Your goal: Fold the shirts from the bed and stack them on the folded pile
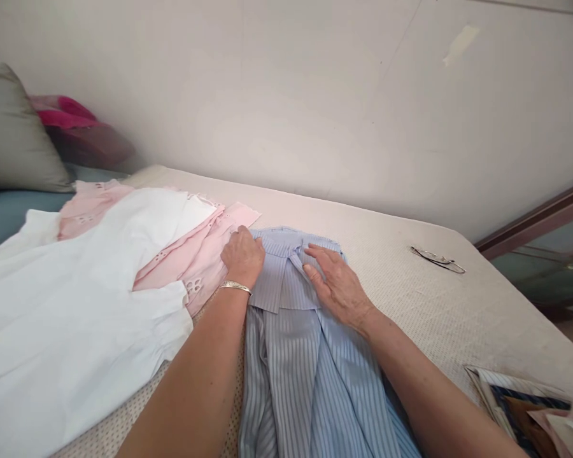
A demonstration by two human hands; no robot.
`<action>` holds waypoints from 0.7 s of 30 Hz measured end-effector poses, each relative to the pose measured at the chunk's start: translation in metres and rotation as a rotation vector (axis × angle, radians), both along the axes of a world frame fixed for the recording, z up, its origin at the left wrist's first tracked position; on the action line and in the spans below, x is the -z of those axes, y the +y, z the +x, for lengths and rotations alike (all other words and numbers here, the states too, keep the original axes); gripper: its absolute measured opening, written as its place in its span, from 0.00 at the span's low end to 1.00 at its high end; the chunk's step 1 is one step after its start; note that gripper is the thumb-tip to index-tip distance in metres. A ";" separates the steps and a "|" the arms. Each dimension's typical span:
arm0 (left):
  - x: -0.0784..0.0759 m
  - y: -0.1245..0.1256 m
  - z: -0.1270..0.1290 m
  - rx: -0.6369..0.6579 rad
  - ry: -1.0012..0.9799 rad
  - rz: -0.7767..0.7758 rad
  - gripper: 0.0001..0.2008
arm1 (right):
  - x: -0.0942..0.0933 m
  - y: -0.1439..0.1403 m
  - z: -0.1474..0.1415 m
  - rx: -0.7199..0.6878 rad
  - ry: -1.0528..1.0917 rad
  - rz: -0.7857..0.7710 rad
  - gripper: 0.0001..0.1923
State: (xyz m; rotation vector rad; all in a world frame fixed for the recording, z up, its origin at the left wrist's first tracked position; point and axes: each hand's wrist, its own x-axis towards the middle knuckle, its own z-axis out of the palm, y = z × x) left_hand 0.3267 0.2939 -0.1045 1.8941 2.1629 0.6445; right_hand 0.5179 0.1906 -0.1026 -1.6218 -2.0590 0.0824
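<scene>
A blue striped garment (296, 375) lies lengthwise in front of me, its top edge away from me. A paler band with a split flap (262, 280) runs across its upper part. At the upper left edge of that band, my left hand (242, 257) is closed, fingers curled round the cloth; a silver bracelet (236, 286) is on its wrist. My right hand (337, 286) rests on the band's right side, with fingers stretched out and the thumb beside a small strip of cloth. The garment's lower end runs out of view.
White clothing (90, 318) lies over pink eyelet fabric (210, 245) at left. Eyeglasses (438, 259) rest on the cream bed cover (410, 312). Folded cloths (530, 407) sit at lower right. A grey-green pillow (19, 133) and a wall (291, 95) stand behind.
</scene>
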 end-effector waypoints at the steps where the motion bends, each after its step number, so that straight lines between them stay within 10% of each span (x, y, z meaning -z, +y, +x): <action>1: 0.001 -0.001 0.000 0.007 0.019 -0.012 0.16 | 0.001 -0.001 0.004 0.031 -0.022 -0.009 0.28; 9: 0.010 0.011 -0.005 0.028 0.004 -0.092 0.10 | 0.032 -0.005 0.014 0.065 -0.268 -0.242 0.39; 16: 0.002 0.001 -0.003 0.020 0.045 0.068 0.11 | 0.024 0.000 0.029 0.023 -0.013 -0.158 0.34; 21: -0.009 -0.009 0.021 0.400 0.044 0.312 0.09 | 0.011 0.010 0.072 0.388 0.396 0.095 0.24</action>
